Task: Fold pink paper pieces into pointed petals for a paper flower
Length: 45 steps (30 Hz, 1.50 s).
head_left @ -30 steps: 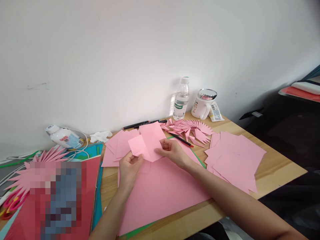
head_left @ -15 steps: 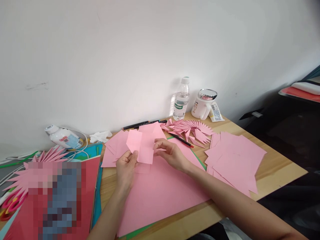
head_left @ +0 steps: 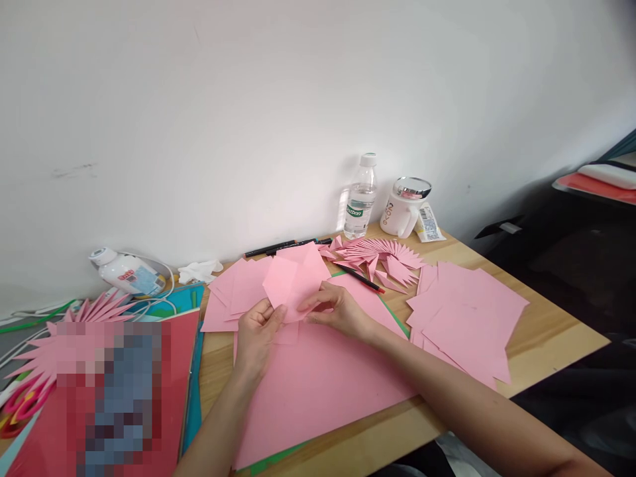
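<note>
My left hand (head_left: 256,336) pinches the lower left edge of a partly folded pink piece of paper (head_left: 281,283) between thumb and fingers. My right hand (head_left: 344,313) has its thumb and forefinger closed on the lower right edge of the same piece. The paper is held up above a large pink sheet (head_left: 325,391), which lies on the table over something green. Because of the shared colour, its right outline blends with the pink sheets behind it. Loose pink sheets (head_left: 238,285) lie just behind my left hand.
Pink squares (head_left: 467,315) lie in a pile on the right, below a fan of folded pink pieces (head_left: 382,255). A black pen (head_left: 360,278), a water bottle (head_left: 360,199) and a white mug (head_left: 403,209) stand or lie behind. Scissors (head_left: 24,401) and a red folder (head_left: 173,377) are left.
My right hand has moved left and slightly down, and its fingers now close on the paper's right edge. The paper has tilted and its right part has folded inward.
</note>
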Each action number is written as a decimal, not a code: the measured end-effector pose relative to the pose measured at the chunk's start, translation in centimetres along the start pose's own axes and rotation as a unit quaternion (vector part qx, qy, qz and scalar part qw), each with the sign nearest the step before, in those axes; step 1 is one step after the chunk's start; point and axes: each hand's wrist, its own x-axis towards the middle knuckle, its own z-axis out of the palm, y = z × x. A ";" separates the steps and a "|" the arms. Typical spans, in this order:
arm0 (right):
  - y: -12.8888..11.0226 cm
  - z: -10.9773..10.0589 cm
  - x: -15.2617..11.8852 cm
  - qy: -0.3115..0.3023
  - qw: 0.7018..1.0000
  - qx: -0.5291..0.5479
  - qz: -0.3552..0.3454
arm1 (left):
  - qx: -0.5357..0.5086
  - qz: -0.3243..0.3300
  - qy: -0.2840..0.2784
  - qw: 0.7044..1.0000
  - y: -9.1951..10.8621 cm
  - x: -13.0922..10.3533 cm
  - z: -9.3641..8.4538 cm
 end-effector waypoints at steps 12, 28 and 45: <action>-0.6 0.8 0.0 0.067 0.991 0.107 0.051 | -0.015 -0.004 -0.016 1.000 -0.1 -0.4 0.9; -0.8 1.0 -0.1 0.087 0.980 0.169 0.061 | 0.136 0.093 0.063 0.984 -0.8 -0.8 0.7; -0.9 1.0 -0.2 0.138 0.972 0.181 0.054 | 0.108 0.072 0.038 0.991 -0.9 -0.9 0.9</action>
